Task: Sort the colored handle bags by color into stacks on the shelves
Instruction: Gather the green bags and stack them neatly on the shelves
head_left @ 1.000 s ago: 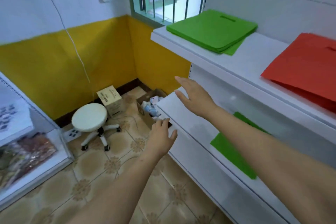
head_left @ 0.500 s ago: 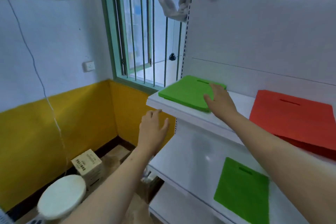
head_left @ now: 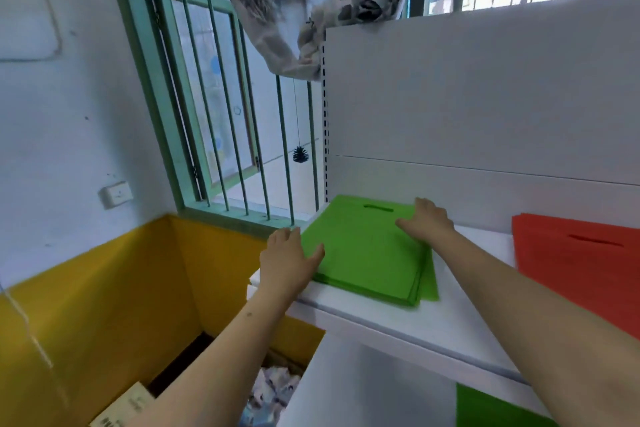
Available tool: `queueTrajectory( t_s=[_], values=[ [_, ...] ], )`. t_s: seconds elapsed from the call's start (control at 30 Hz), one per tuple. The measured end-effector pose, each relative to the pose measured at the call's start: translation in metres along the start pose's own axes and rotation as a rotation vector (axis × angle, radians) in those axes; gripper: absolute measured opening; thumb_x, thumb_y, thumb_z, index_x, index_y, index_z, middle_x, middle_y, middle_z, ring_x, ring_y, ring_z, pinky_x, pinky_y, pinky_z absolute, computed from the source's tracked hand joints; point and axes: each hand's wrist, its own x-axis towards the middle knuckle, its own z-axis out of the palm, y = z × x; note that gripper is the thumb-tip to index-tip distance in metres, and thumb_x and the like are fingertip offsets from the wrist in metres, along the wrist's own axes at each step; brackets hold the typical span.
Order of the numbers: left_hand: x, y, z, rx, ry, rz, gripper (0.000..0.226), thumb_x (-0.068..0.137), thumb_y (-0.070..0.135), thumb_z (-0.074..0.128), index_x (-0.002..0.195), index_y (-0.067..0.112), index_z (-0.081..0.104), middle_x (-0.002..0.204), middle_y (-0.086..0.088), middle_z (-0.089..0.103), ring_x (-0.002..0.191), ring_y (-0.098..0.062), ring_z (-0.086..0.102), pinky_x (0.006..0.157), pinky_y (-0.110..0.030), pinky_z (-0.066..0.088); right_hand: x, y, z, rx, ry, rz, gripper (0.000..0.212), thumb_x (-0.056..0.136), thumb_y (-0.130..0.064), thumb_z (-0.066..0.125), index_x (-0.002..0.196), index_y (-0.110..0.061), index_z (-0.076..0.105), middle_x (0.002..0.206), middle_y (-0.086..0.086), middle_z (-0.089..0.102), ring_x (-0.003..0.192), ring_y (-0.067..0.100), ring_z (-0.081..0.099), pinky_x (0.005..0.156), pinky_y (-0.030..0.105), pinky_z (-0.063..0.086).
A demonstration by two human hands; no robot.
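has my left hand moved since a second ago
Yes. The left hand has risen from beside the lower shelf to the upper shelf, now touching the left edge of the green bag stack.

I see matt, cloth-like green bags [head_left: 363, 253] and red bags [head_left: 581, 260] on a smooth, faintly glossy white shelf [head_left: 398, 319].

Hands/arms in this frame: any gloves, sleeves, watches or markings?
Both bare. The left hand and right hand wear no gloves or rings that show; both forearms are uncovered to the frame edge, with no sleeves, watch or bands. A small dark spot sits on the left forearm.
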Motion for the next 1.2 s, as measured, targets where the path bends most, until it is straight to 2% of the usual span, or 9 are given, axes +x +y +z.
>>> queueTrajectory(
  t_s=[0.17, 0.57, 0.7, 0.77, 0.83, 0.9, 0.97, 1.07, 1.2],
  values=[
    [0.014, -0.007, 0.037, 0.092, -0.062, 0.023, 0.074, 0.092, 0.068, 0.033, 0.142, 0.015, 0.042, 0.153, -0.006, 0.037, 0.144, -0.025, 0.027, 0.115, -0.044, 0.023, 0.024, 0.022, 0.032, -0.06, -0.003, 0.017, 0.069, 0.09, -0.061, 0.048, 0.14, -0.014, 0.041, 0.15, 0.004, 0.035, 0.134, 0.033, 0.034, 0.101, 0.044, 0.04],
    [0.015, -0.011, 0.035, 0.037, -0.137, 0.089, 0.049, 0.1, 0.056, 0.023, 0.146, 0.043, 0.037, 0.164, -0.004, 0.013, 0.151, -0.03, -0.002, 0.118, -0.06, 0.004, 0.01, -0.002, 0.033, -0.257, 0.154, -0.079, 0.035, 0.099, -0.038, 0.047, 0.115, -0.015, 0.068, 0.138, 0.006, 0.054, 0.139, 0.03, 0.034, 0.108, 0.037, 0.033],
    [0.015, -0.013, 0.031, -0.011, -0.123, 0.137, 0.042, 0.102, 0.049, 0.029, 0.137, 0.041, 0.051, 0.163, -0.001, 0.017, 0.151, -0.026, -0.004, 0.116, -0.063, -0.004, -0.021, -0.015, 0.024, 0.036, 0.26, -0.111, 0.029, 0.099, -0.03, 0.048, 0.095, -0.01, 0.068, 0.105, 0.009, 0.063, 0.101, 0.031, 0.058, 0.077, 0.034, 0.044],
    [0.015, -0.016, 0.03, -0.142, -0.071, 0.155, 0.039, 0.102, 0.042, 0.034, 0.133, 0.034, 0.057, 0.159, 0.001, 0.028, 0.151, -0.023, 0.007, 0.115, -0.061, -0.006, -0.036, -0.019, 0.013, 0.09, 0.273, -0.132, 0.028, 0.101, -0.032, 0.045, 0.09, -0.014, 0.065, 0.091, 0.006, 0.064, 0.091, 0.029, 0.06, 0.066, 0.032, 0.037],
    [0.012, -0.02, 0.024, -0.449, -0.033, 0.179, 0.04, 0.101, 0.04, 0.039, 0.133, 0.026, 0.058, 0.147, -0.002, 0.049, 0.14, -0.02, 0.038, 0.118, -0.057, 0.018, -0.051, -0.021, -0.002, 0.114, 0.295, -0.143, 0.031, 0.102, -0.033, 0.043, 0.101, -0.018, 0.07, 0.097, 0.007, 0.071, 0.093, 0.028, 0.063, 0.067, 0.03, 0.036],
    [0.005, -0.02, 0.008, -0.822, -0.059, 0.147, 0.041, 0.101, 0.039, 0.043, 0.139, 0.028, 0.054, 0.13, -0.001, 0.063, 0.103, -0.003, 0.062, 0.091, -0.033, 0.052, -0.068, -0.02, -0.017, 0.166, 0.328, -0.112, 0.033, 0.103, -0.031, 0.042, 0.117, -0.02, 0.069, 0.111, 0.009, 0.071, 0.103, 0.027, 0.063, 0.073, 0.028, 0.037],
    [-0.003, -0.019, -0.008, -1.048, -0.092, 0.143, 0.04, 0.102, 0.031, 0.047, 0.142, 0.035, 0.049, 0.133, 0.008, 0.059, 0.093, 0.013, 0.058, 0.079, -0.014, 0.051, -0.087, -0.018, -0.028, 0.269, 0.34, -0.067, 0.033, 0.104, -0.027, 0.041, 0.124, -0.018, 0.066, 0.122, 0.008, 0.067, 0.113, 0.026, 0.06, 0.084, 0.027, 0.04],
    [-0.017, -0.015, -0.027, -1.286, -0.173, 0.154, 0.041, 0.102, 0.028, 0.049, 0.14, 0.043, 0.048, 0.146, 0.01, 0.048, 0.129, -0.004, 0.048, 0.107, -0.031, 0.043, -0.119, -0.011, -0.04, 0.523, 0.362, -0.025, 0.029, 0.102, -0.026, 0.047, 0.12, -0.018, 0.068, 0.118, -0.001, 0.068, 0.108, 0.014, 0.062, 0.096, 0.031, 0.047],
    [-0.052, -0.004, -0.036, -1.502, -0.458, 0.074, 0.034, 0.102, 0.041, 0.043, 0.132, 0.037, 0.058, 0.135, 0.008, 0.058, 0.119, -0.007, 0.058, 0.104, -0.037, 0.047, -0.172, 0.001, -0.045, 0.768, 0.484, 0.116, 0.027, 0.098, -0.03, 0.055, 0.103, -0.012, 0.074, 0.1, 0.001, 0.073, 0.081, 0.004, 0.061, 0.075, 0.024, 0.048]
  ],
)
